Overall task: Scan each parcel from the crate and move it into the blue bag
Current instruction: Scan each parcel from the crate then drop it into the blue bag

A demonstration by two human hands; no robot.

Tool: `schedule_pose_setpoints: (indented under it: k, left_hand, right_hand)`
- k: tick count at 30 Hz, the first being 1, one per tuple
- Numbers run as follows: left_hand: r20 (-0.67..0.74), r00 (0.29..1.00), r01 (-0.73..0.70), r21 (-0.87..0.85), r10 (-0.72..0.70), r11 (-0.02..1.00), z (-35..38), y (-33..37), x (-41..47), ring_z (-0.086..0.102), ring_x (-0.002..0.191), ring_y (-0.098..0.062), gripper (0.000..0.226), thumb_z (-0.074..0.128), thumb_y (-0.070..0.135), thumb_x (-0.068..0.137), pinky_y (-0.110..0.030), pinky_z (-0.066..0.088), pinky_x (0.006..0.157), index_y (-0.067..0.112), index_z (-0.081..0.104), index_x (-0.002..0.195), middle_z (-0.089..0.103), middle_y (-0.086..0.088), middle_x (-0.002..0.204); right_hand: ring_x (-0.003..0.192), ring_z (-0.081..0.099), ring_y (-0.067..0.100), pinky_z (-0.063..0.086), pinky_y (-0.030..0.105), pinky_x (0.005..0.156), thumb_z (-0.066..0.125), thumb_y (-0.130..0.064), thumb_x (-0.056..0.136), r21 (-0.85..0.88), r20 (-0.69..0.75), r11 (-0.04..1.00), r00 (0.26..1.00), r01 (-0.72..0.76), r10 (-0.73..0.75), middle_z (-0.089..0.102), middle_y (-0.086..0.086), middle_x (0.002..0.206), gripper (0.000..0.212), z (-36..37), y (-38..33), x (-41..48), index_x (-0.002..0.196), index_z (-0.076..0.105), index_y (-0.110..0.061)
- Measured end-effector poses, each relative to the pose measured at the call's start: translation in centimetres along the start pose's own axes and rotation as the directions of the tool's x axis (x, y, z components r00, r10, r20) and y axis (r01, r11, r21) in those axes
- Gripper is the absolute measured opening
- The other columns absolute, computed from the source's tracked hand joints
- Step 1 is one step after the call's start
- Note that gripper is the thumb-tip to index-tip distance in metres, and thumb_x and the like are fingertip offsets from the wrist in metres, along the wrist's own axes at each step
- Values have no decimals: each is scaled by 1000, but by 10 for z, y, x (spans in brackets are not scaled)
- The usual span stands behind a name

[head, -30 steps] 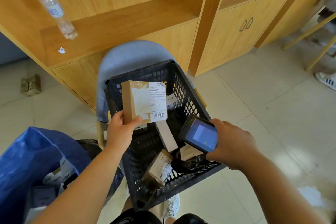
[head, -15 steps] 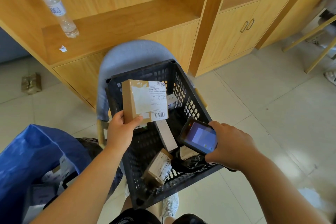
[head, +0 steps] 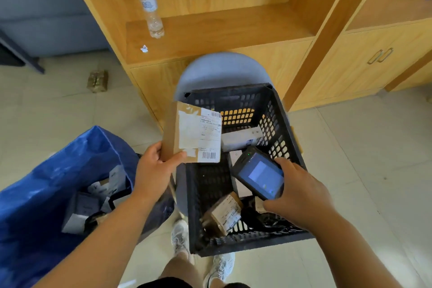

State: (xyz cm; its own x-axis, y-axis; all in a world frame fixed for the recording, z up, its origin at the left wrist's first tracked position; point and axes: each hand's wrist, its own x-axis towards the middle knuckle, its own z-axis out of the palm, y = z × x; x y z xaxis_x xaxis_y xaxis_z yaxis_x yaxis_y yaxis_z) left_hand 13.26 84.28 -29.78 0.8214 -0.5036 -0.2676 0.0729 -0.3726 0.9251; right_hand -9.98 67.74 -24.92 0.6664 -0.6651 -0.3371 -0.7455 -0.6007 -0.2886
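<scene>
My left hand (head: 155,168) grips a flat brown parcel (head: 187,132) by its lower left corner, its white label facing me, above the left rim of the black crate (head: 278,110). My right hand (head: 297,194) holds a dark handheld scanner (head: 258,172) with a lit screen over the crate's right half, just right of the parcel's barcode. Inside the crate lie a brown labelled box (head: 223,213), a white box (head: 243,138) and other parcels partly hidden by the scanner. The blue bag (head: 46,182) stands open at lower left with several parcels inside.
The crate rests on a grey chair (head: 219,68) in front of a wooden cabinet (head: 222,30). A plastic water bottle (head: 149,4) stands on its shelf. A small brown box (head: 97,80) lies on the tiled floor at left. My feet (head: 180,238) are below the crate.
The view has swung left, bringing the blue bag further in. My left hand has carried the parcel left to the crate's left rim. The scanner stays over the crate.
</scene>
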Motion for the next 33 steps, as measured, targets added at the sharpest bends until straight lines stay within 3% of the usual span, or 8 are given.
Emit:
schedule_pose_setpoints:
  k: [3, 7, 11, 17, 22, 27, 33]
  left_hand:
    - [-139, 990, 30, -9, -31, 1000, -44, -14, -15, 65, 78, 9, 29, 76, 19, 78, -7, 49, 61, 23, 62, 103, 69, 17, 92]
    - [-289, 954, 96, 62, -74, 993, -105, -46, -41, 63, 74, 8, 23, 76, 26, 78, -14, 44, 61, 38, 59, 87, 68, 24, 81]
    - [-391, 907, 218, 119, -156, 969, -161, -90, -67, 60, 81, 1, 30, 77, 34, 76, -17, 41, 61, 33, 57, 98, 64, 19, 89]
    - [-426, 855, 404, 194, -294, 894, -243, -168, -86, 59, 88, -21, 39, 80, 30, 73, -39, 49, 76, 21, 56, 102, 62, 2, 96]
    - [-405, 851, 457, 259, -334, 851, -308, -222, -76, 61, 77, -26, 31, 81, 26, 71, -33, 45, 62, 13, 61, 91, 64, -4, 82]
    - [-391, 839, 518, 358, -379, 777, -345, -265, -44, 57, 73, -25, 37, 79, 28, 71, -32, 41, 63, 6, 62, 95, 61, -9, 88]
    - [-380, 810, 582, 427, -447, 692, -359, -311, 6, 60, 81, -31, 40, 72, 27, 74, -44, 51, 75, 5, 60, 105, 58, -15, 104]
  right_hand:
    - [89, 49, 12, 44, 29, 65, 72, -57, 58, -8, 24, 993, 993, 117, -116, 50, -10, 112, 92, 8, -31, 12, 133, 26, -31]
    - [93, 52, 13, 48, 31, 68, 72, -56, 57, -43, 84, 972, 970, 232, -228, 50, -9, 114, 92, 21, -81, 22, 133, 26, -31]
    - [94, 52, 15, 50, 34, 73, 73, -54, 57, -72, 155, 953, 947, 295, -282, 50, -9, 112, 90, 38, -131, 23, 131, 26, -33]
    - [101, 52, 17, 49, 35, 78, 72, -56, 59, -117, 215, 949, 941, 292, -263, 49, -8, 119, 96, 74, -203, 8, 137, 22, -31]
    - [97, 51, 16, 48, 35, 76, 72, -54, 60, -146, 280, 959, 940, 241, -194, 48, -8, 114, 93, 114, -261, -6, 135, 22, -32]
    - [83, 51, 12, 47, 31, 65, 73, -50, 56, -175, 309, 965, 942, 194, -133, 47, -10, 101, 82, 148, -306, -12, 125, 32, -33]
    - [80, 50, 12, 45, 32, 65, 72, -48, 53, -215, 348, 959, 932, 185, -102, 46, -14, 95, 79, 188, -345, 4, 121, 33, -36]
